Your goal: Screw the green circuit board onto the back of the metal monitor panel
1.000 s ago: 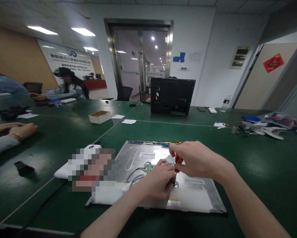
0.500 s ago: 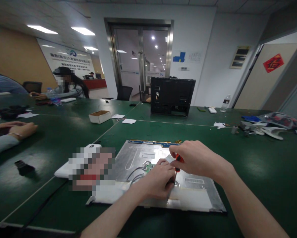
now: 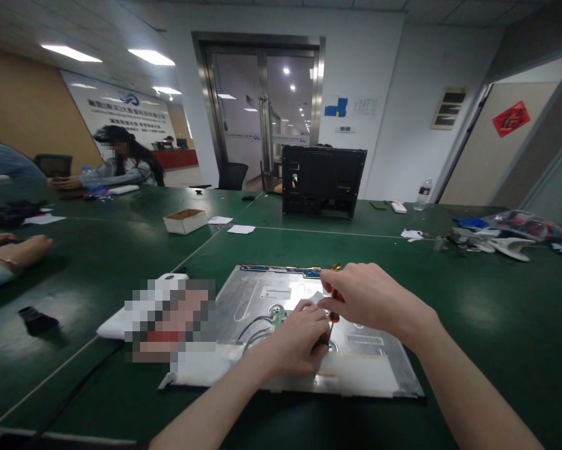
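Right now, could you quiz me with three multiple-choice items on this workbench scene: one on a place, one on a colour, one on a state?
1. Where does the metal panel lie?
A. Flat on the green table
B. Leaning on the door
C. On a chair

2. What colour is the handle of the screwdriver?
A. Blue
B. Orange-red
C. White

3. How is the right hand?
A. Open and flat on the table
B. Closed around the screwdriver
C. Resting in a lap

Answers:
1 A, the panel rests flat on the green top just in front of the person.
2 B, an orange-red handle shows between the fingers.
3 B, the right hand's fingers wrap the handle over the panel, while the left hand is curled beside the tool's tip.
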A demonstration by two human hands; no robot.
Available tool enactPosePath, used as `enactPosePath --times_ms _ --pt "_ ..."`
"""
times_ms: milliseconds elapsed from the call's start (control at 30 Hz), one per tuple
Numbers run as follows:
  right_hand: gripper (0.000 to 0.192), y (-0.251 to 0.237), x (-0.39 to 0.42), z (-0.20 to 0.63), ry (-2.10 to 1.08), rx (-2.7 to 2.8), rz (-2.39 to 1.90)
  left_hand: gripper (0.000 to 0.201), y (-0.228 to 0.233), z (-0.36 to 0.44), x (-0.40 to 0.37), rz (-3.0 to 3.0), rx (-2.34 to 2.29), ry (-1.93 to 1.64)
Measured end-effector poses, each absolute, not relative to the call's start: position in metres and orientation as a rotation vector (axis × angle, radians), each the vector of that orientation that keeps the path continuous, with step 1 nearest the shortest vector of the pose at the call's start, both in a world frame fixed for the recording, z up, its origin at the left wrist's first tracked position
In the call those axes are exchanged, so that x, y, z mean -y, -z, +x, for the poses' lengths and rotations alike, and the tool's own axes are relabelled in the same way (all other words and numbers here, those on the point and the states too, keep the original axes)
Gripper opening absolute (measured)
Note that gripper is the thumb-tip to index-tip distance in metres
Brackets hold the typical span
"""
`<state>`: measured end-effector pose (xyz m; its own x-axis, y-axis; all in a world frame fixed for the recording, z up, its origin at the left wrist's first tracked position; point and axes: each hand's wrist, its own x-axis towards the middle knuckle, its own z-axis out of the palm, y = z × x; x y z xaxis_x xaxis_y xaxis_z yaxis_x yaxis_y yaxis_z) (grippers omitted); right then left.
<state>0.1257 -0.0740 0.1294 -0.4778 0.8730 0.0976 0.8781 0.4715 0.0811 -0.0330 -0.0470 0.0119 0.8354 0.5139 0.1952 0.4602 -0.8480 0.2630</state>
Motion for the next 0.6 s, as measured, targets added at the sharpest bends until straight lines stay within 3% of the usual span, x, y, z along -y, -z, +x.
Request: enactPosePath --times_ms 100,300,600 --pt "0.011 -0.1306 0.0754 0.1281 0.124 2.709 -1.476 0.008 -0.0103 -0.0329 0.0463 2.817 -0.765 -0.389" --pt "0.02 -0.133 0.0786 0.1332 -0.004 2.777 -1.372 0.008 -0.0083 -0.0332 0.0462 2.851 -0.757 -0.414" --pt "0.016 -0.1377 0.0779 0.1287 0.118 2.732 -1.545 0.009 -0.0097 -0.033 0.0464 2.831 -0.743 -0.396"
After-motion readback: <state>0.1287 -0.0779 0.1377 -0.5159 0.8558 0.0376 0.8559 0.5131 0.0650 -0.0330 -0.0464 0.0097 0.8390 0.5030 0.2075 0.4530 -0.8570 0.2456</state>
